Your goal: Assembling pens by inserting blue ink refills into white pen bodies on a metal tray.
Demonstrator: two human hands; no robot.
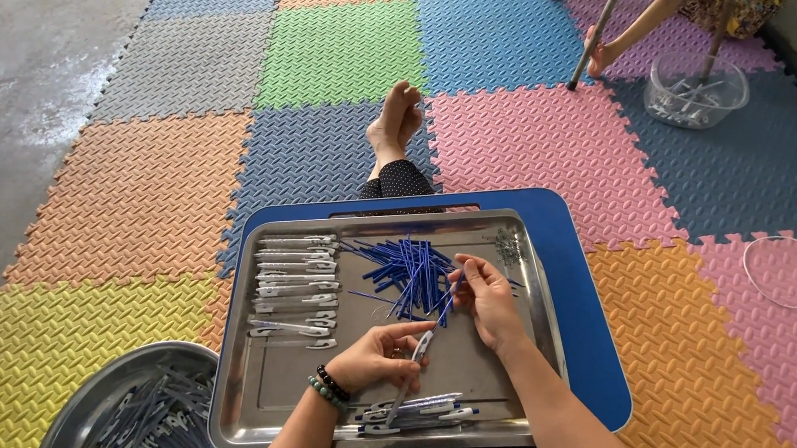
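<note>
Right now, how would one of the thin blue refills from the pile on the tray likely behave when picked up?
Probably very light: the right hand lifts one blue refill with only its fingertips. Likely slightly bendy, since each is long and very thin. The pile of blue refills lies crisscrossed on the smooth metal tray, so a push would probably make them slide or roll.

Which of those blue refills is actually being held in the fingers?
The one pinched in the right hand, slanting down toward the pen barrel held by the left hand. The other blue refills lie loose in a pile on the metal tray.
</note>
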